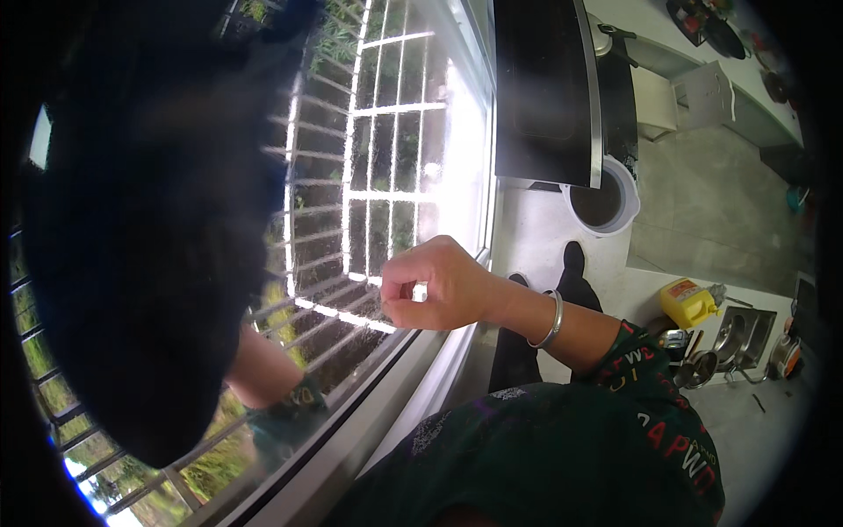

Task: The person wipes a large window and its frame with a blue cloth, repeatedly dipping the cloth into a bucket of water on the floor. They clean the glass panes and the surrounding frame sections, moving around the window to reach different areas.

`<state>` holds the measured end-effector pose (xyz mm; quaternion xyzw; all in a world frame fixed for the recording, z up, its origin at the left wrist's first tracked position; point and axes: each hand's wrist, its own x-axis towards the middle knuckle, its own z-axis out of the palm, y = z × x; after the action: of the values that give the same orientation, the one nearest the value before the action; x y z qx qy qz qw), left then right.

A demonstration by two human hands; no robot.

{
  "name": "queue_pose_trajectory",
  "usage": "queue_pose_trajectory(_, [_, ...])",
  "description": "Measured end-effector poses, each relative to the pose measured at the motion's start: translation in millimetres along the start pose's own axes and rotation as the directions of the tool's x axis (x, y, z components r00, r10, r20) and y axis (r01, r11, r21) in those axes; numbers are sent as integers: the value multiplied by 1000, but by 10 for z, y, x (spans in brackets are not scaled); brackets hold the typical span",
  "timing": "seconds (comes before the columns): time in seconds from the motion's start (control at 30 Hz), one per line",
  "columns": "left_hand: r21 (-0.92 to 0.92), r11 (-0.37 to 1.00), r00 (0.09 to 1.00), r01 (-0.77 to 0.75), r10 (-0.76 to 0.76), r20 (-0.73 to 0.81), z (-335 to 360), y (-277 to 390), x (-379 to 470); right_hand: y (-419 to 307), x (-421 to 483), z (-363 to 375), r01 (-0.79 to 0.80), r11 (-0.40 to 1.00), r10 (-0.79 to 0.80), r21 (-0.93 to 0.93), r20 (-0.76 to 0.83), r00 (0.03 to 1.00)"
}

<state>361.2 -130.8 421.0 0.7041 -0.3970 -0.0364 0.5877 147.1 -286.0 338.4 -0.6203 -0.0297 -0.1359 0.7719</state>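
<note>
My right hand (438, 286) is at the window glass (369, 237), just above the white lower frame (375, 408). Its fingers curl in towards the thumb, leaving a small gap. I see nothing in its grasp; whether the fingertips touch the pane I cannot tell. A silver bangle (554, 319) circles the wrist. The forearm comes out of a dark green sleeve (622, 356) printed with letters. What looks like a reflected arm (263, 369) shows in the glass. A large dark blue shape (151, 217) covers the left side, too dim to name. My left hand is out of view.
Beyond the glass run metal bars (349, 165) and plants. A black-topped appliance (543, 85) stands along the window, beside a white bucket (632, 204) of dark liquid. My feet (573, 260) are on a pale surface. Rightward are a yellow jug (685, 303) and a steel sink (757, 336).
</note>
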Motion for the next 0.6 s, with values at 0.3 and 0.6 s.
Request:
queue_pose_trajectory(0.3, [133, 975, 966, 178, -199, 163, 838, -1282, -1348, 622, -255, -111, -293, 956, 293, 6, 1, 956])
queue_pose_trajectory(0.6, [115, 984, 915, 137, -170, 365, 725, -809, -972, 1399, -774, 119, -529, 771, 511, -355, -150, 846])
